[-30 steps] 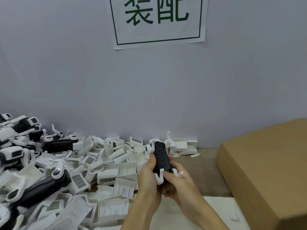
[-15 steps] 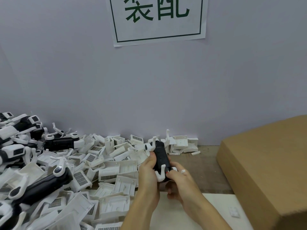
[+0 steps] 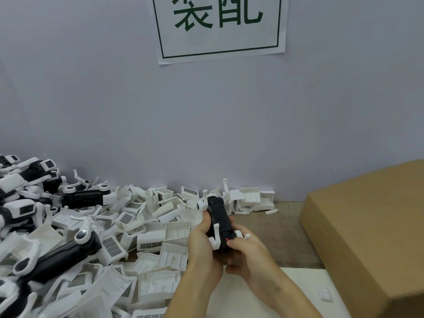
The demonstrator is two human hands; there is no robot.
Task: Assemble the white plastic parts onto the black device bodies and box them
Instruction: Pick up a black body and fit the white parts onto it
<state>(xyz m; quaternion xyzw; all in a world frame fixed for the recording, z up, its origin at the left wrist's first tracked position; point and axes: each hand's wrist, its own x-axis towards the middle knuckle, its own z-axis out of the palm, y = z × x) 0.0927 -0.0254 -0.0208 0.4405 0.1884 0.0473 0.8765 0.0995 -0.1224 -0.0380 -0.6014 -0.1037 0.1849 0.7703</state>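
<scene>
Black device body point(image 3: 219, 220) with white plastic part point(image 3: 215, 235) attached, upright above white parts pile point(image 3: 146, 237).

Since a second ago we have tilted the black device body point(image 3: 219, 220) so its far end leans more toward the pile of white plastic parts point(image 3: 146, 228), and the white round cap point(image 3: 201, 204) at that end now shows clear of our left hand point(image 3: 203, 246). Our right hand point(image 3: 246, 255) has slid along the body's near end, its fingers point(image 3: 231, 243) now closing just beside the white clip point(image 3: 215, 237), where a small red mark point(image 3: 227, 239) shows.
</scene>
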